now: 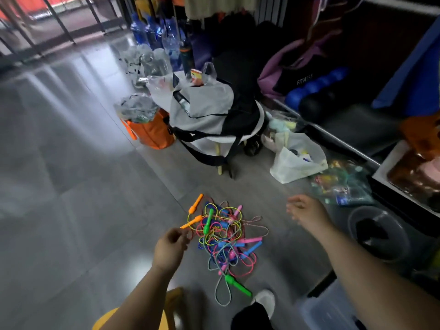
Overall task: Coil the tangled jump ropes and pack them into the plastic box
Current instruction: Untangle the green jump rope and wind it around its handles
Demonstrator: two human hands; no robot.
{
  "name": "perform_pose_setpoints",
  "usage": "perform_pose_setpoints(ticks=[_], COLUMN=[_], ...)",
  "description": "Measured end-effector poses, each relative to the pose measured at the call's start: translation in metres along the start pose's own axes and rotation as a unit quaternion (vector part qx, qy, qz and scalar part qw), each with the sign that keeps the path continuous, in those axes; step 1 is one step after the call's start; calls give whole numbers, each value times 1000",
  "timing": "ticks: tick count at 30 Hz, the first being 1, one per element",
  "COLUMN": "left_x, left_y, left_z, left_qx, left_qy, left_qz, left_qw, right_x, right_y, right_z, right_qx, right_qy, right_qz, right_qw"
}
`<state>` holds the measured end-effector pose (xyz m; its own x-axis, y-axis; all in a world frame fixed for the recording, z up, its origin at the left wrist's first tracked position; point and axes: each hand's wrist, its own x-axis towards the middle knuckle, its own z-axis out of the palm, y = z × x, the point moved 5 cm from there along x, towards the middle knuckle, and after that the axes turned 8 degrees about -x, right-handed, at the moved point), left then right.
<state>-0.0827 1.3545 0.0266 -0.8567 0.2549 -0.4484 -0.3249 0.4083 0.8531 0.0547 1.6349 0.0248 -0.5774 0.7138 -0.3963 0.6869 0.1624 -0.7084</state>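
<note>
Jump ropes, a tangled heap of thin coloured cords with orange, green, pink and blue plastic handles (pixel 226 236), lie on the grey tiled floor (pixel 71 186). A translucent plastic box (pixel 333 308) sits near the heap, to its lower right. The right hand (pixel 307 210) hovers with fingers spread, holding nothing. The left hand (pixel 170 248) curls at the heap's left edge; whether it pinches a cord cannot be told.

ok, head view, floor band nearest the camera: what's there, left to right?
left hand → ropes → right hand → bin
</note>
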Motion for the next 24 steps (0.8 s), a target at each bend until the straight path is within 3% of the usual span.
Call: perform_pose_setpoints(ticks=[11,19,24], left_x=[90,216,298], left_y=[7,-7,-54], left_z=[8,30,53], left_qx=[46,194,304], left_qy=[-9,-167,-229], left_qz=[-54,-81,-27], left_qw=[997,963,924], right_x=[61,83,118], right_y=[15,47,90], right_z=[41,115,190], right_qx=[12,44,12], right_qy=[-44,15,41], right_qz=[74,197,231], right_qw=[996,979,972])
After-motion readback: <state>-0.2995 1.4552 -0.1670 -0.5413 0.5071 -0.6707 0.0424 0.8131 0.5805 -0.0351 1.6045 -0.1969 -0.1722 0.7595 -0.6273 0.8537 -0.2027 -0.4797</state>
